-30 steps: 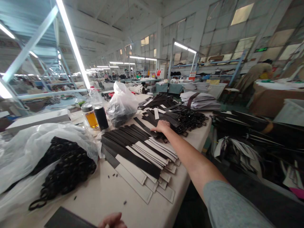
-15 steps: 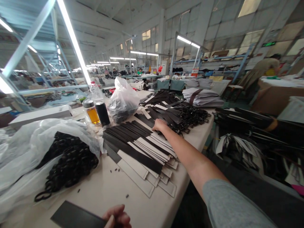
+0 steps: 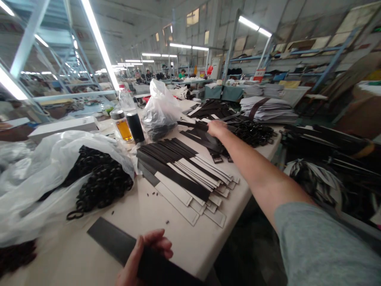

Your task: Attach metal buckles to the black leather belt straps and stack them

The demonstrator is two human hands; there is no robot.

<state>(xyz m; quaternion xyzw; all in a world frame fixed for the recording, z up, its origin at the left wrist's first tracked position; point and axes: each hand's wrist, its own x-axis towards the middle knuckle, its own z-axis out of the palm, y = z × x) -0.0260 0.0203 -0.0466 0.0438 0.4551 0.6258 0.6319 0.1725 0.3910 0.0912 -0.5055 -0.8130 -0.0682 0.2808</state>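
At the near edge of the table, my left hand (image 3: 145, 254) is closed round a wide black strip (image 3: 111, 238), thumb on top. My right hand (image 3: 216, 128) reaches far out, its fingers closed on a dark strip at the pile of black strips with buckles (image 3: 250, 133); the fingertips are partly hidden. Between the hands lies a fanned row of black and white strips (image 3: 178, 171), their pale ends toward the near right edge.
An open plastic bag of black rings (image 3: 104, 182) lies on the left. Behind stand a jar of amber liquid (image 3: 123, 127), a black cylinder (image 3: 135, 128) and a tied white bag (image 3: 160, 107). Bundled sheets (image 3: 268, 110) sit at the back right.
The view has shifted, showing more of my left hand and its strip. My right hand has moved farther back over the buckled pile, and a strip there has lifted with it.
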